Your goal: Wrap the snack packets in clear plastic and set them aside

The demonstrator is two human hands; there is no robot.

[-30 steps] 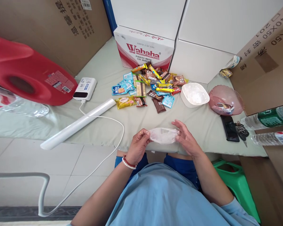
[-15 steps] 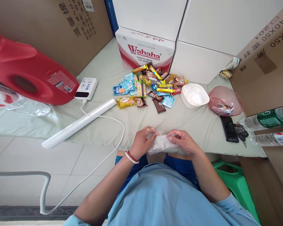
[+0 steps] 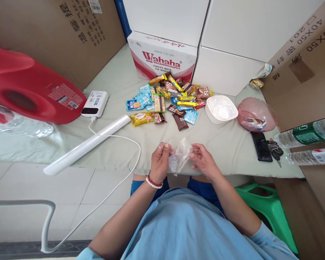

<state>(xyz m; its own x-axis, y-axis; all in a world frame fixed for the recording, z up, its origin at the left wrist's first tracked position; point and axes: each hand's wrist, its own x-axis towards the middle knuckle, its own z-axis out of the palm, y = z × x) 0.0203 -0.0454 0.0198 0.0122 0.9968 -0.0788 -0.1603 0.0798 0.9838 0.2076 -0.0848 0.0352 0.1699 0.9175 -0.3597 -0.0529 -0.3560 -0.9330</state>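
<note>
A crumpled clear plastic bag (image 3: pixel 180 156) hangs between my hands, just above the near edge of the covered surface. My left hand (image 3: pixel 160 160) pinches its left side, thumb against the curled fingers. At the bag's right edge is my right hand (image 3: pixel 204 160), its fingers bent and apart, the tips touching or very close to the plastic. Beyond my hands lies a pile of wrapped snacks (image 3: pixel 176 90) in yellow, brown and blue packets. A brown snack bar (image 3: pixel 180 122) is among those nearest me. Right of the pile stands a white plastic tub (image 3: pixel 219 117) with clear plastic inside.
A pink translucent bowl (image 3: pixel 260 108), a phone (image 3: pixel 261 146), keys (image 3: pixel 276 148) and water bottles (image 3: pixel 308 135) are at the right. Leftward lie a long white tube (image 3: pixel 86 144), a white device (image 3: pixel 97 101) with a cable, and a red jug (image 3: pixel 43 86). A green stool (image 3: pixel 273 206) stands below.
The bag has gone from a flat, bunched shape to standing up more loosely. My left hand has turned more upright. My right hand's fingers have loosened from their pinch.
</note>
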